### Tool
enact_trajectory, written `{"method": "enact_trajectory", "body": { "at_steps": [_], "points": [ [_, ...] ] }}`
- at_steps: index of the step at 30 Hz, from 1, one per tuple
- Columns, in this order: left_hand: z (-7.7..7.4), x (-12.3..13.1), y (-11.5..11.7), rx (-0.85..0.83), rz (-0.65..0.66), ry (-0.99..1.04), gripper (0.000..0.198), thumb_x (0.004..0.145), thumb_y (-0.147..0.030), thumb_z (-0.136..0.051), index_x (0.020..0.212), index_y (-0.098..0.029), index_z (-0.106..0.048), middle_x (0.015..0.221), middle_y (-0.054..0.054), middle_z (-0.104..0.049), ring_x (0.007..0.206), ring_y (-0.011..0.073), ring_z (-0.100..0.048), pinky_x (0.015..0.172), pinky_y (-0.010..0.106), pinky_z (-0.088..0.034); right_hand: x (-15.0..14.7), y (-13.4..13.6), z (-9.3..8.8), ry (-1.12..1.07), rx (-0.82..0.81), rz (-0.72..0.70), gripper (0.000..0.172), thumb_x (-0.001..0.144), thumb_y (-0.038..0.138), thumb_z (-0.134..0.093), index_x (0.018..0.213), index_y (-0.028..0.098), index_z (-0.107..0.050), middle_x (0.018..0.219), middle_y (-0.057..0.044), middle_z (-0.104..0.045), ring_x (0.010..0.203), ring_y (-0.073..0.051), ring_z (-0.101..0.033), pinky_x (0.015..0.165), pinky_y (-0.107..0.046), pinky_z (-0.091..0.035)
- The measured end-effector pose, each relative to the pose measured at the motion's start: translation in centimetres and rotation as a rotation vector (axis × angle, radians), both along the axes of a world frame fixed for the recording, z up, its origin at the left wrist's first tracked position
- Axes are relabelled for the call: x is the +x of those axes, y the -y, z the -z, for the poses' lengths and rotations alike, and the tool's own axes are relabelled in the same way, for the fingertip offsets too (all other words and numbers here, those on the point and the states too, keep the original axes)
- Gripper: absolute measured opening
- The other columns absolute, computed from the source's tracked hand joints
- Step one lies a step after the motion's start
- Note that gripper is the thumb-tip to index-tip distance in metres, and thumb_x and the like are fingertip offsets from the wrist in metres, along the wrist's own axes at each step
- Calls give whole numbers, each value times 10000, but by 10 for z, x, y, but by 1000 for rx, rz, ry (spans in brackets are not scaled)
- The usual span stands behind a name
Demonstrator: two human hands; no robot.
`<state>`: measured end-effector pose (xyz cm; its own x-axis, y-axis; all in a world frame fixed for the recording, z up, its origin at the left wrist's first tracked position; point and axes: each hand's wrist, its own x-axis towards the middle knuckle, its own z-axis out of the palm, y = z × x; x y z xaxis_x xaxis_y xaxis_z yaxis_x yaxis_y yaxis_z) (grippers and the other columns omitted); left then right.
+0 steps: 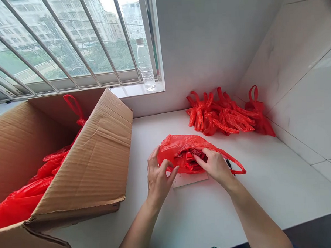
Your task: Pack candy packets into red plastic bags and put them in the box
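An open red plastic bag [183,141] lies on the white counter, its mouth facing me and a handle loop stretched out to the right. Inside it is a cluster of small red packets [189,156] with printing too small to read. My left hand [158,174] is at the bag's left edge, its thumb and fingers apart and curved around the side. My right hand [216,165] reaches into the mouth from the right, thumb and finger closed on a small dark red packet [196,151]. Beneath the bag, part of a white sheet or pad [189,179] shows.
On the left stands an open cardboard box [92,157] holding red bags [49,178]. Several tied red bags [223,113] sit against the back wall. A black pen [229,165] lies partly hidden beside my right wrist. A clear water bottle [146,67] stands on the barred window's sill.
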<state>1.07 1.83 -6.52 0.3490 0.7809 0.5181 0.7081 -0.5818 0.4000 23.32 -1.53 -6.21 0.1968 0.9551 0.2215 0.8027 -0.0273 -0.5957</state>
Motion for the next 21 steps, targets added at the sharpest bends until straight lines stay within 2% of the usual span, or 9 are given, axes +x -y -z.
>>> {"method": "enact_trajectory", "body": {
  "at_steps": [1,3,5,7,10,13,18,21],
  "points": [
    [2,0,0,-32,-17,11,120,874,-302,-685,908,-190,-660,1583,130,-239,1436,381,-330,1063,548,-454,0,0,0,-22,14,-4,168,921,346,-565,900,198,-642,736,-34,-698,674,-209,-645,635,-296,-452],
    [5,-1,1,-96,-41,28,327,866,-272,-691,1178,-211,-614,1603,154,-160,1422,378,-361,1008,530,-512,-1,1,-1,-60,41,-3,184,917,342,-568,1013,214,-659,749,-13,-703,676,-199,-644,633,-289,-454],
    [8,-1,1,-143,-47,36,557,861,-236,-686,1381,-243,-487,1616,165,-110,1395,374,-408,930,495,-568,-1,1,-1,-77,66,13,219,918,343,-559,1076,227,-659,742,-1,-697,673,-195,-642,619,-285,-453],
    [8,-1,1,-162,-41,45,714,865,-223,-672,1497,-280,-345,1622,171,-102,1370,366,-446,867,460,-602,-1,0,-1,-72,110,41,238,924,350,-539,1086,218,-653,760,-12,-698,689,-203,-646,619,-294,-461],
    [7,0,0,-118,-15,80,816,889,-242,-641,1566,-299,-187,1610,183,-168,1382,351,-440,861,442,-608,0,-1,0,-61,185,55,265,936,363,-509,1103,190,-622,867,-55,-715,764,-223,-660,674,-321,-493],
    [6,0,-2,-56,-5,123,823,911,-263,-618,1581,-284,-140,1576,192,-258,1394,331,-429,890,431,-599,2,-1,1,-98,179,32,284,955,371,-484,1145,189,-591,884,-59,-711,774,-225,-667,685,-332,-505],
    [1,-3,-2,-22,4,195,687,939,-230,-568,1549,-279,-256,1530,171,-335,1347,282,-482,911,388,-582,3,-1,1,-141,190,12,289,967,370,-468,1157,195,-597,863,-57,-710,792,-237,-670,725,-361,-514],
    [-3,-4,1,-19,18,266,595,950,-222,-552,1506,-269,-345,1496,160,-383,1281,249,-533,906,358,-576,3,-1,2,-239,221,26,295,979,375,-462,1168,205,-611,978,-74,-722,889,-234,-685,808,-371,-531]
  ]
}}
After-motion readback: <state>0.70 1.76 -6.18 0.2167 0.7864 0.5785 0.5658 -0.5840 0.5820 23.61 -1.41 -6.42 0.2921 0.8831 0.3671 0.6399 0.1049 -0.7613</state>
